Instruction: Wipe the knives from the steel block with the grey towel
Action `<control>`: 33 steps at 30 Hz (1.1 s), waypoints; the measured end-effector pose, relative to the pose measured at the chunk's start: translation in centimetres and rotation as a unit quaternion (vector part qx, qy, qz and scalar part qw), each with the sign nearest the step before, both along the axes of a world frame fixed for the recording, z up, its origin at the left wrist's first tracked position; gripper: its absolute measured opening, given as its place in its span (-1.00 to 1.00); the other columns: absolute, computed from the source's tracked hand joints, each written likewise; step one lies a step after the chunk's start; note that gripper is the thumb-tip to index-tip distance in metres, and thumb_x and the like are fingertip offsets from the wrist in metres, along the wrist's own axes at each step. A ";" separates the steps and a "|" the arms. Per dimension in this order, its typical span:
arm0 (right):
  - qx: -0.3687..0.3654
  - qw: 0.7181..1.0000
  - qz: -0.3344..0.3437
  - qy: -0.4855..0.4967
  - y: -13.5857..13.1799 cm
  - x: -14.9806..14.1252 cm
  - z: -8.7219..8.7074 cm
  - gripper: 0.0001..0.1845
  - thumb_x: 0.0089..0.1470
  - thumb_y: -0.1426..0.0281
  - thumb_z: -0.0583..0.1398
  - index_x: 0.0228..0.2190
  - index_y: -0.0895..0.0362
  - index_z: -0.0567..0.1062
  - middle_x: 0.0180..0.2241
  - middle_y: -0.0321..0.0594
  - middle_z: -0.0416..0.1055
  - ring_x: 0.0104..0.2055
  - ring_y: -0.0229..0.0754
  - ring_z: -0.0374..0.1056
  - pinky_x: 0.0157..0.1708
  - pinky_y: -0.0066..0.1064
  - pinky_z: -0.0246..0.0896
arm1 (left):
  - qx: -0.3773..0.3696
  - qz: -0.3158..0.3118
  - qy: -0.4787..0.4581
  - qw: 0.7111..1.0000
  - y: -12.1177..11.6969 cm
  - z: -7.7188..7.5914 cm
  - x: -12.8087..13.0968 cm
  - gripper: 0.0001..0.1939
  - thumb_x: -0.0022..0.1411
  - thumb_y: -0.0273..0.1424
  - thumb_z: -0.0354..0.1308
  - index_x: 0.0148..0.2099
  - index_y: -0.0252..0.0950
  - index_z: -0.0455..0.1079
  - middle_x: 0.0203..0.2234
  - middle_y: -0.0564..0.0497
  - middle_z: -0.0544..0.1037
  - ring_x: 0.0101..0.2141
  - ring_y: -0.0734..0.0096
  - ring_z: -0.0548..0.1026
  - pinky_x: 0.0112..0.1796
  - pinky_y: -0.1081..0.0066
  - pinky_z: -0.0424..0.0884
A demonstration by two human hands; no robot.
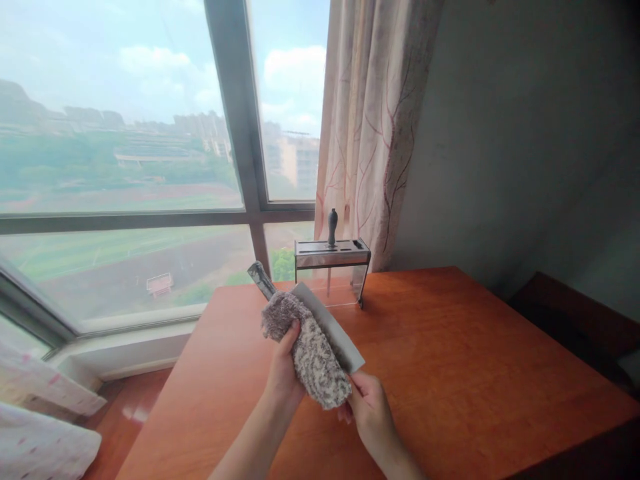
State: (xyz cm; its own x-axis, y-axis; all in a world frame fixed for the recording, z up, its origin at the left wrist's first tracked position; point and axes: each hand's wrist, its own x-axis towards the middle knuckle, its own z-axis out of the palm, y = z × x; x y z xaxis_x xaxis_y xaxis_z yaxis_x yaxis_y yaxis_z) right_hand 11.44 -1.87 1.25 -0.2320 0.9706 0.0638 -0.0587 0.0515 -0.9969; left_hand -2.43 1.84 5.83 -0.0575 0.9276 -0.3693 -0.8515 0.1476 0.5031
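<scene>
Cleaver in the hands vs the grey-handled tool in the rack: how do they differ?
Pose: the cleaver lies slantwise; the tool stands upright, handle up.
Support: the cleaver is held in both hands with a cloth over part of its blade; the tool sits in the rack, untouched.
Shape: the cleaver shows a broad, flat blade; the tool shows a rounded handle and a slim part below.
Shared: both have darkish handles.

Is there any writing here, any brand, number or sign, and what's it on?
None that I can read.
Blade: no lettering on the part that shows; the cloth hides some.
Stand: no readable mark.
Buildings outside: too hazy and small to tell.
</scene>
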 end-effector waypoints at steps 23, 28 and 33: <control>0.021 0.998 0.013 -0.050 -1.1 0.5 -0.9 -0.38 0.18 0.05 -0.01 -0.75 0.16 0.29 -0.80 -0.32 0.16 -0.73 -0.36 0.09 -0.66 -0.49 -0.10 | -0.015 0.016 -0.001 1.000 0.9 0.2 -1.7 -0.74 0.09 -0.32 0.19 -0.17 -0.34 0.44 -0.45 -0.08 0.60 -0.33 0.14 0.59 -0.23 0.23 0.51; -0.001 1.000 -0.009 -0.007 0.1 -0.3 -0.1 -0.44 0.13 0.00 0.03 -0.62 0.18 0.36 -0.72 -0.34 0.21 -0.67 -0.34 0.09 -0.66 -0.50 -0.08 | 0.001 0.000 0.026 1.000 0.0 0.3 0.0 -0.68 0.01 -0.32 0.27 -0.17 -0.32 0.40 -0.44 -0.04 0.59 -0.34 0.17 0.58 -0.25 0.26 0.51; 0.023 0.999 -0.009 -0.025 0.6 -0.2 0.7 -0.43 0.11 0.00 0.06 -0.61 0.22 0.43 -0.64 -0.31 0.25 -0.57 -0.30 0.13 -0.57 -0.48 0.02 | 0.019 0.013 0.070 0.997 -0.6 0.8 0.7 -0.57 -0.12 -0.38 0.37 -0.15 -0.31 0.37 -0.46 0.01 0.57 -0.41 0.22 0.58 -0.29 0.29 0.49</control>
